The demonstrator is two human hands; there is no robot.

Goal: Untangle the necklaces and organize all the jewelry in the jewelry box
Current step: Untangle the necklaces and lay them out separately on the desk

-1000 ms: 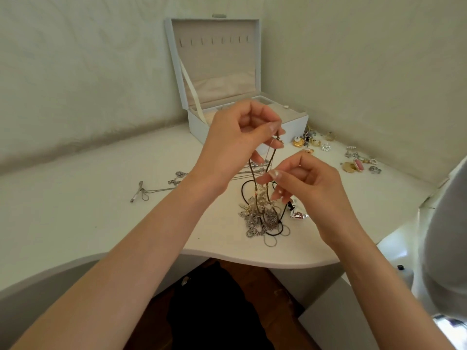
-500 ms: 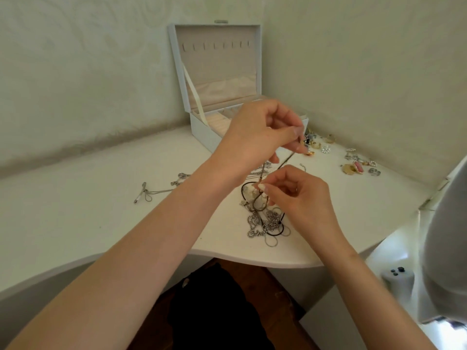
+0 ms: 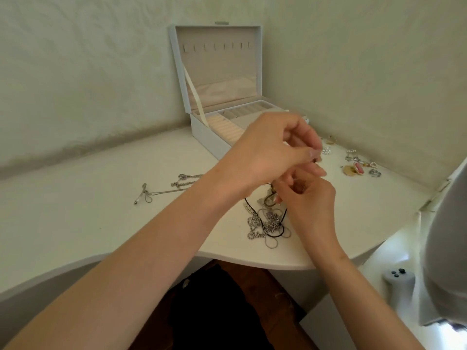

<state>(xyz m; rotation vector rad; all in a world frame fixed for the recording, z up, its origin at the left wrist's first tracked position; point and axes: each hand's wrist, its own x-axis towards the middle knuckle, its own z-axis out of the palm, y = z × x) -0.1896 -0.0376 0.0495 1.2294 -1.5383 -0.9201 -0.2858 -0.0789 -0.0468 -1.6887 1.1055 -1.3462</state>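
Head view. The left hand (image 3: 265, 152) is blurred at the fingertips. Its fingers are curled, and thumb and forefinger are closed on a small dark tip that seems to be an end of the black cord (image 3: 247, 202), though the blur leaves this unsure. The left wrist covers where the cord runs upward. The right hand (image 3: 310, 195) sits just at 5 o'clock from the left hand. Its fingers are curled too, pinching the top of the tangled necklaces (image 3: 265, 223), and its own knuckles hide the exact strand it holds. The tangle of silver chains looped with the cord lies on the table (image 3: 75, 198) at 6 o'clock from the hands, near the front edge.

The jewelry box (image 3: 202, 130) stands open at 12 o'clock in the corner with its lid upright. The left hand hides its front right part, so only the ring rolls and some rear compartments show. A single silver necklace (image 3: 161, 192) lies at 9 o'clock, well apart from the tangle. Loose small pieces (image 3: 358, 165) are scattered at 2 o'clock, too small to sort.

The table is white with a curved front edge, set into a corner of pale textured walls. A pale shape (image 3: 449, 248) is cut off by the right border and cannot be identified. A white object with dark buttons (image 3: 398, 281) stands at 4 o'clock, below table level.
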